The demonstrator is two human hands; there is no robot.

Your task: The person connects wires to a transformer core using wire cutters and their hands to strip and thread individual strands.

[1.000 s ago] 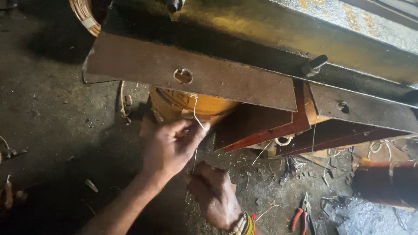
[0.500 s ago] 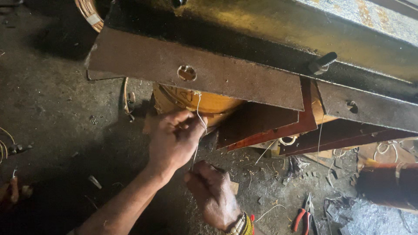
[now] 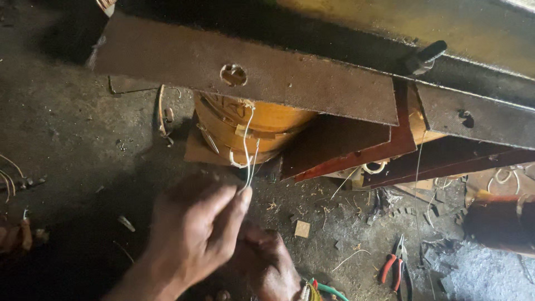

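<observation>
An orange-yellow wound coil [image 3: 262, 125] sits on the floor under a rusty steel bar [image 3: 167, 56]. A thin white string [image 3: 246, 145] runs from the top of the coil down to my left hand [image 3: 195, 234], which pinches it between thumb and forefinger just below the coil. My right hand [image 3: 270, 265] lies lower and closer to me, curled, half hidden behind the left one. Bangles show at its wrist. Whether it also holds the string is hidden.
The bar has a round hole [image 3: 233, 74] and a dark bolt [image 3: 426, 56] further right. Red-brown panels [image 3: 345, 150] lean beside the coil. Red-handled pliers [image 3: 393, 267], a small wood chip [image 3: 302, 228] and wire scraps [image 3: 11, 178] lie on the dirty floor.
Both hands have drawn down and away from the coil, so a longer stretch of string shows. The view has come closer and shifted.
</observation>
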